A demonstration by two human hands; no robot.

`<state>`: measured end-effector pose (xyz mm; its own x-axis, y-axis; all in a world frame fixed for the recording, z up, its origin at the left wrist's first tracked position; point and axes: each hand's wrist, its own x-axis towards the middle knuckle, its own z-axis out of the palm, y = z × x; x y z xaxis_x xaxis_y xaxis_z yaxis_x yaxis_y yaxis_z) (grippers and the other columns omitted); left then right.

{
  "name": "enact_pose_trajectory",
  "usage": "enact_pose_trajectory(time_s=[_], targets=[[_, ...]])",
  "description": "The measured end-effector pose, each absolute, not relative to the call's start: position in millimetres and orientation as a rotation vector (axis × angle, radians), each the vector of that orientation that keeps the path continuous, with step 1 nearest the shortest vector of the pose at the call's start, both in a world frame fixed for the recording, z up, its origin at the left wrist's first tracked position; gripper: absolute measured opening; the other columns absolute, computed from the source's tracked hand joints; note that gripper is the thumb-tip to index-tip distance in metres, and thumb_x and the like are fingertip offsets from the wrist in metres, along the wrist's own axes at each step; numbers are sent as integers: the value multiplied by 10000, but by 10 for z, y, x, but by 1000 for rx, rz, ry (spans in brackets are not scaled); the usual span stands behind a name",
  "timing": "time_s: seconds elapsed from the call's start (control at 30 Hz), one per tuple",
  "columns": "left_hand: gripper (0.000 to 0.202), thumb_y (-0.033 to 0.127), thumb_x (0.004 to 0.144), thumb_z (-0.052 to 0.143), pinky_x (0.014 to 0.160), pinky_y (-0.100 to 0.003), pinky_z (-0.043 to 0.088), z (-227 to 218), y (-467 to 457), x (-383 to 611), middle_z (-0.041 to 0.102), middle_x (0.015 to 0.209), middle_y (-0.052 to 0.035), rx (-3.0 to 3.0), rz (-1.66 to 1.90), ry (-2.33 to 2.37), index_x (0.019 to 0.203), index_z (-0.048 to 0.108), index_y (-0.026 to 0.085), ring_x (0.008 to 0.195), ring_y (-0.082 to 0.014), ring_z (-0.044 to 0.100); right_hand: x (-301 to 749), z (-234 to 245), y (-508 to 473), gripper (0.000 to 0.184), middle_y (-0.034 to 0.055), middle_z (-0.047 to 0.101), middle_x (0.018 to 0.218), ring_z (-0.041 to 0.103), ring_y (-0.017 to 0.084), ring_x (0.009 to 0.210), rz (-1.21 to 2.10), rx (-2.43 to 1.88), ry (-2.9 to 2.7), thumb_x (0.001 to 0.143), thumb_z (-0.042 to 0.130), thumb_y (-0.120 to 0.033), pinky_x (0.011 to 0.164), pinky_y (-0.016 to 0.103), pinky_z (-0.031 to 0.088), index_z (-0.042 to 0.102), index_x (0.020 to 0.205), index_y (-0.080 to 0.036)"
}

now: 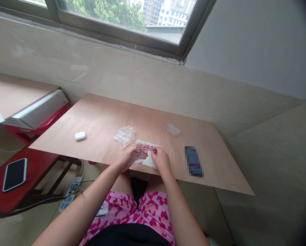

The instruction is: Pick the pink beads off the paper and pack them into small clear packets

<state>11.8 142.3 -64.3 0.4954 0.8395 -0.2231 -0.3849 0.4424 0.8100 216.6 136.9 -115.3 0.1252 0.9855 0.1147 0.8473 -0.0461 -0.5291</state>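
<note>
My left hand [131, 157] and my right hand [161, 159] meet at the near edge of a plywood table [104, 119]. Both pinch a small clear bag [145, 148] holding several tiny pink pieces. The bag is held just above a white sheet [149, 160] lying on the table. A crumpled pile of empty clear bags [124, 136] lies just beyond my left hand. Another small clear bag with pink in it [172, 129] lies farther back to the right.
A white earbud case [80, 135] sits at the table's left. A dark blurred flat object [194, 161] lies to the right. A red bench [4, 191] at the left carries a phone [15, 174]. A power strip [70, 193] lies on the floor.
</note>
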Motion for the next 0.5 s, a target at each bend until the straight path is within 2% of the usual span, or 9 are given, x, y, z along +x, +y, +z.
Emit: enact_pose_trajectory(time_s=[0.13,0.23,0.37,0.5], targets=[[328,290,779,534,748,-404,584,-658,1435,101,714,929,-90,789,823,723,1084,601,193,891,-257,698,2181,-1164,1355,180,97,749,1018,672,242,962,388,-1913,-1780,877,579,-144,872,313,497,738,938,-202],[334,263,740,572,778,-405,585,-672,1437,117,706,915,-90,824,838,721,1062,604,175,881,-250,699,2181,-1108,1344,180,83,752,988,672,231,902,416,-1868,-1735,860,573,-157,859,320,506,736,920,-205],[311,187,718,595,801,-384,581,-681,1412,126,711,931,-79,889,842,735,1028,622,180,866,-225,706,2108,-856,1330,145,64,755,901,662,208,775,614,-1710,-1519,870,608,-286,758,304,527,724,881,-200],[267,208,767,650,807,-375,572,-654,1368,118,715,942,-65,1043,790,807,1034,646,189,882,-226,704,1914,-424,1262,262,45,731,805,669,195,707,837,-1502,-1362,892,636,-415,628,269,515,720,967,-179]])
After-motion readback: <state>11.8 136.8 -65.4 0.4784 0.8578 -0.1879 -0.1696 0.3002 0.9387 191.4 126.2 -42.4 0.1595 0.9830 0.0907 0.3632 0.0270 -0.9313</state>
